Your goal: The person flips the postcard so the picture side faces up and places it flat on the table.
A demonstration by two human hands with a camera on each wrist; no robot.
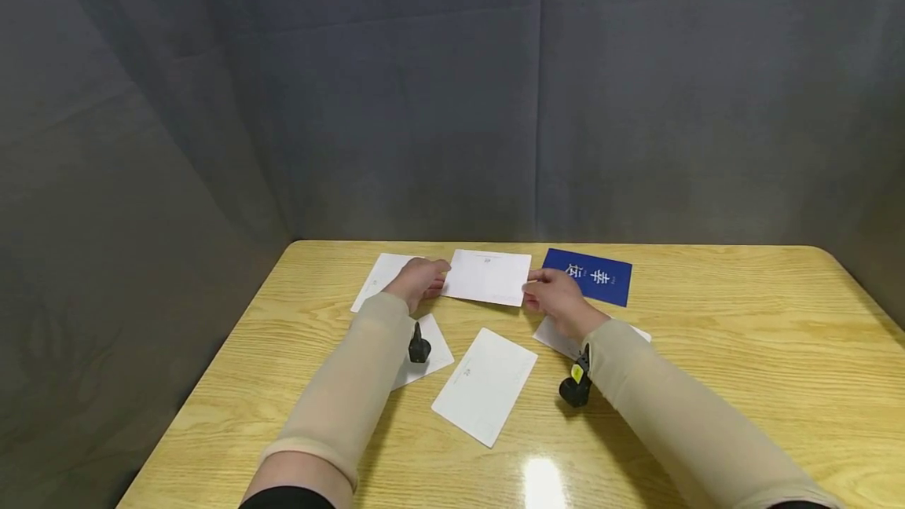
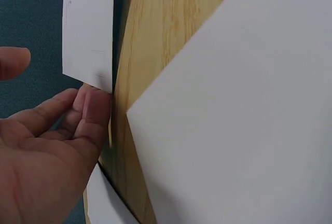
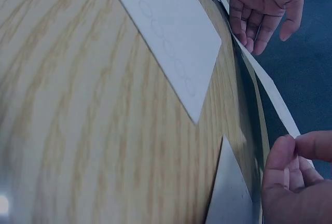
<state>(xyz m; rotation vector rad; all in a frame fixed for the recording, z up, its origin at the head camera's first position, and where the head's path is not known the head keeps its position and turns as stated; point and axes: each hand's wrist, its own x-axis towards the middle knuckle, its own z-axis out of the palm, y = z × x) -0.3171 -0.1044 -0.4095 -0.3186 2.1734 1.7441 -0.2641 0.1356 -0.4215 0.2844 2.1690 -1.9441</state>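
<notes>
A white postcard (image 1: pixel 488 277) is held up a little off the table between both hands, its printed side facing me. My right hand (image 1: pixel 562 298) pinches its right edge between thumb and fingers, as the right wrist view shows. At the opposite edge, the fingers of my left hand (image 1: pixel 417 281) touch the lower corner; in the left wrist view the thumb (image 2: pixel 13 62) stands clear of the card. Just right of the right hand lies a blue postcard (image 1: pixel 601 277) with white characters. Another white postcard (image 1: pixel 382 272) lies partly behind the left hand.
Nearer me, a white postcard (image 1: pixel 486 387) lies askew in the middle of the wooden table (image 1: pixel 742 352). One more white card (image 1: pixel 433 348) is partly under the left forearm, and another (image 1: pixel 555 338) under the right wrist. A grey curtain (image 1: pixel 424 100) hangs behind the table.
</notes>
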